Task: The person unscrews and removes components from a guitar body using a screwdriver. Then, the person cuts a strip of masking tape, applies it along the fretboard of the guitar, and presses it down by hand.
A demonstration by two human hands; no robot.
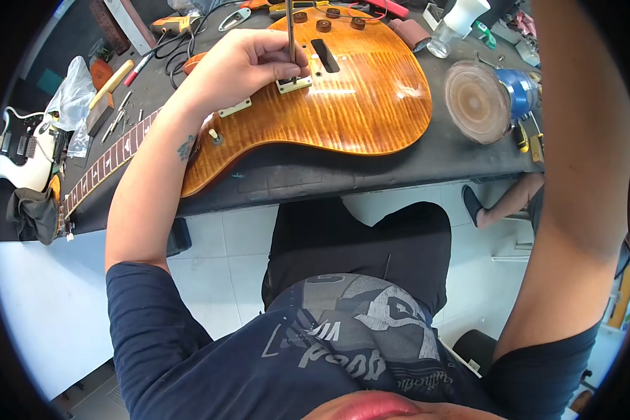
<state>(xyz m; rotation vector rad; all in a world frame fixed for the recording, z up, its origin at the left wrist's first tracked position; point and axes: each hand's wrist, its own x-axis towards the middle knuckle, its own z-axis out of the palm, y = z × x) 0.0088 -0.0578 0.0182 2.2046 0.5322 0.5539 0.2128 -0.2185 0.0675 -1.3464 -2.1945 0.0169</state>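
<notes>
An amber flame-top electric guitar [371, 112] lies flat on the dark bench, its neck [112, 159] running to the lower left. My left hand [259, 63] is closed over the body, thumb and fingers pinching the upright shaft of a screwdriver [290, 24] low down. The shaft's lower end meets a cream-framed pickup [294, 85]; the fingers partly cover that spot. The screwdriver's handle is beyond the top of the picture. A second pickup [235, 108] sits beside my wrist. My right arm [584, 140] reaches up past the top right edge, so my right hand is out of sight.
Right of the guitar are a round wood-like disc [477, 103], a blue container [518, 89] and a white-topped bottle [458, 28]. Loose tools, a cable [182, 52] and a plastic bag [77, 91] lie to the left. Another person's foot [474, 205] shows below the bench.
</notes>
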